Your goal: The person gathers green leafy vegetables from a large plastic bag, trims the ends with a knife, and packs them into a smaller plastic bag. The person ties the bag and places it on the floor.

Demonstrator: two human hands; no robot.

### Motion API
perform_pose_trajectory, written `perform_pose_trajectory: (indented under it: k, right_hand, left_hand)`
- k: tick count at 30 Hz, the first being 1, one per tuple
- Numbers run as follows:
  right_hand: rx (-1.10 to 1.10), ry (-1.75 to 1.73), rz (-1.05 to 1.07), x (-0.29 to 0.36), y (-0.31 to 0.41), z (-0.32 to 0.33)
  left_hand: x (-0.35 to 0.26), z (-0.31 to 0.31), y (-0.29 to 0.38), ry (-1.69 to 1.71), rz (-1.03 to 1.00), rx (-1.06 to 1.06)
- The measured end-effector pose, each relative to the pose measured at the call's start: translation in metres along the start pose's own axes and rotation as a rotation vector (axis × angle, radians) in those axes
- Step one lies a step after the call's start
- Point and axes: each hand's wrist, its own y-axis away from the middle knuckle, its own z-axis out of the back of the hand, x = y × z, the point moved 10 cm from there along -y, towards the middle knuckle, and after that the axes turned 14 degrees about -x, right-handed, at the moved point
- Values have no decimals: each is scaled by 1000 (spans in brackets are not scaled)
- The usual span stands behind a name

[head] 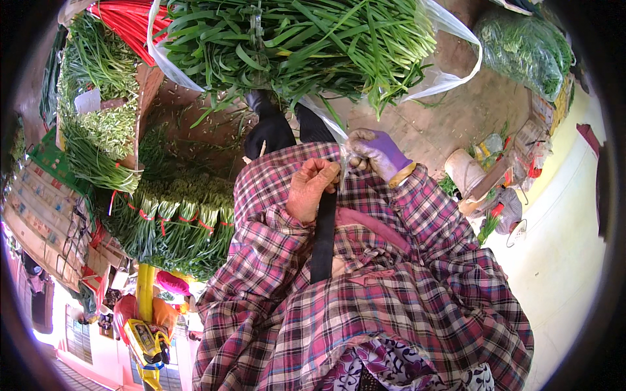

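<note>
My left hand [313,185] is bare, its thumb and fingertips pinched together beside the end of a clear plastic strip [343,168]. Close to its right, my right hand [374,151], in a soiled purple glove with a yellow cuff, grips the same plastic. The strip runs up from my hands towards a clear plastic bag [447,85] under a large heap of green garlic chives [303,44]. A black strap [324,239] hangs down over my plaid clothing below my left hand. Whether my left fingers pinch the plastic or the strap is partly hidden.
Chive bundles tied with red bands [181,220] stand at the left, below a board piled with chives and cut stems [105,132]. Red strips [129,24] lie at the upper left. A filled clear bag [525,54] is at the upper right, a whitish bucket [463,171] at the right.
</note>
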Motion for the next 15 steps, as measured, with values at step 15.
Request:
perform_pose_trajectory:
  k: [15]
  right_hand:
    - [14,-22,-7,7,0,-19]
  left_hand:
    - [1,-2,9,-267,-75,53]
